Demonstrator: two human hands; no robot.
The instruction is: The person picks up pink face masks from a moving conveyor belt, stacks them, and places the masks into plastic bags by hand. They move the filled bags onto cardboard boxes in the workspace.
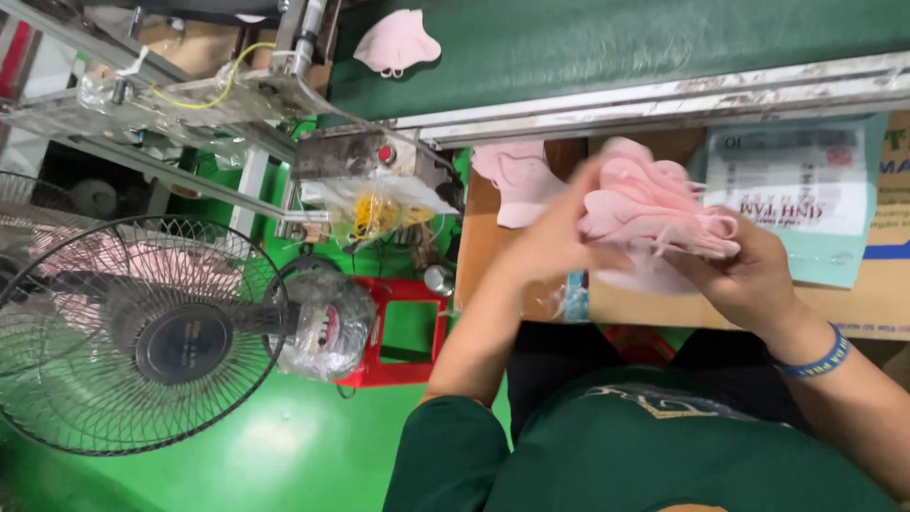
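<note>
A big fan [142,332] stands on the left, and one pink mask [396,42] lies alone on the green belt [616,43]. The left hand [545,242] and right hand [744,275] meet above the worktop [872,303], each grip pinching a stack of pink masks [654,213], already gathered. More masks [517,180] wait just behind.
</note>
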